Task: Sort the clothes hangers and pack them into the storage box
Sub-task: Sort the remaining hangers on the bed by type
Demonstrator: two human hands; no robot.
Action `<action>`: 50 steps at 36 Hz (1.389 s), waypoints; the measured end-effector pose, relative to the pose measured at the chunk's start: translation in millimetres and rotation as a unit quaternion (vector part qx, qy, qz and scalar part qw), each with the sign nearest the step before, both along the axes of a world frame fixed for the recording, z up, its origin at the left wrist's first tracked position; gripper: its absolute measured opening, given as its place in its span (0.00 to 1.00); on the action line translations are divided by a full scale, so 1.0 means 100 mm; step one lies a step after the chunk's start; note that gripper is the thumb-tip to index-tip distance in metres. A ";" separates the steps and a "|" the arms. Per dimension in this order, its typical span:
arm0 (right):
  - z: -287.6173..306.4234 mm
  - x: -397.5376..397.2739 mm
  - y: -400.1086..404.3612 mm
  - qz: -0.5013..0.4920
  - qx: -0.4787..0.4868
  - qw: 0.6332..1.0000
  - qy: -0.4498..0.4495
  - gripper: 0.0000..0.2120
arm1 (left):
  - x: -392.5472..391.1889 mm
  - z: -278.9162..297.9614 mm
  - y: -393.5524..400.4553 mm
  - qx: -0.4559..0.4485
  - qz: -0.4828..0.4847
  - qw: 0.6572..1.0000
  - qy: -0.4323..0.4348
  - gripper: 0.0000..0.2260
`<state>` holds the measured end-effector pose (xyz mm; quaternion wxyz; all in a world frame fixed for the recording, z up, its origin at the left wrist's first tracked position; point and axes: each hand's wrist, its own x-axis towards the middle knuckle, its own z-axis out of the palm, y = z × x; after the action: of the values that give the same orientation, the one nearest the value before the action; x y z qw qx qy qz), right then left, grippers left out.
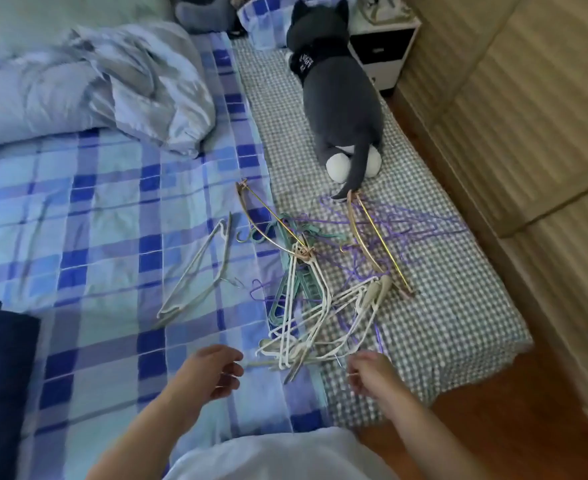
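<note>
White plastic hangers [306, 317] lie in a tangled heap on the bed [112, 209], directly ahead of both hands and just beyond their fingertips. We note that the heap's near end almost touches the right hand [368, 374] and sits a little to the right of the left hand [213, 370]; on that basis we judge the right hand the nearer of the two. Most of the white hangers run with their long axes from the near edge away toward the far right, so a reach straight forward would meet their ends rather than their sides.

Fingers on both hands are loosely curled and hold nothing. Blur leaves us unable to tell whether the right fingertips brush a thin purple hanger; we see no grip.

Outward from the white heap, green hangers [282, 292] lie under and beside it on the left. Purple wire hangers [399, 233] spread across the checked strip to the far right. Two gold-coloured hangers [271, 223] lie farther off, each angled from far left to near right. A separate pair of pale hangers [195, 271] rests apart on the left, on the blue plaid sheet.

Farther away we record a grey plush cat [341, 95], a crumpled duvet [88, 77] at far left and a nightstand [382, 43]. No storage box can be identified in view. Sorting appears barely begun.
</note>
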<state>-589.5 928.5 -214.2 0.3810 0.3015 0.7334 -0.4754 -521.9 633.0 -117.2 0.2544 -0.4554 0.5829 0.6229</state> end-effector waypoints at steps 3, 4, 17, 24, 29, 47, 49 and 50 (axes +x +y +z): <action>-0.06 -0.34 0.20 0.039 0.010 0.999 -0.019 0.07 | -0.03 0.00 0.23 -0.003 0.032 0.999 -0.025 0.07; -0.07 -0.47 0.26 0.047 0.014 0.999 -0.018 0.07 | -0.05 0.00 0.28 -0.007 0.043 0.999 -0.028 0.07; -0.16 -1.59 -0.65 0.395 0.085 0.910 0.090 0.10 | -0.23 -0.12 0.31 -0.037 0.130 0.989 -0.054 0.08; -0.47 -2.32 -1.48 0.518 0.241 0.783 0.246 0.27 | 0.00 -0.14 0.05 -0.072 0.161 0.982 -0.069 0.08; -0.90 -2.48 -1.62 0.591 0.323 0.677 0.297 0.19 | 0.21 -0.33 -0.18 -0.093 0.148 0.977 -0.120 0.08; 0.04 -0.70 -2.04 0.312 -0.158 0.896 0.273 0.11 | -1.37 -0.75 -0.17 0.011 0.136 0.979 0.149 0.11; 0.13 -0.75 -1.95 0.363 -0.190 0.886 0.218 0.08 | -1.38 -0.78 -0.17 -0.025 0.092 0.986 0.135 0.08; 0.11 -0.86 -1.86 0.398 -0.179 0.875 0.211 0.09 | -1.34 -0.81 -0.21 -0.023 0.072 0.988 0.133 0.05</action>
<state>-675.8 742.2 -203.3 0.4220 -0.1965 0.7567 -0.4591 -655.7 611.7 -198.4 0.1190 -0.4149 0.5913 0.6812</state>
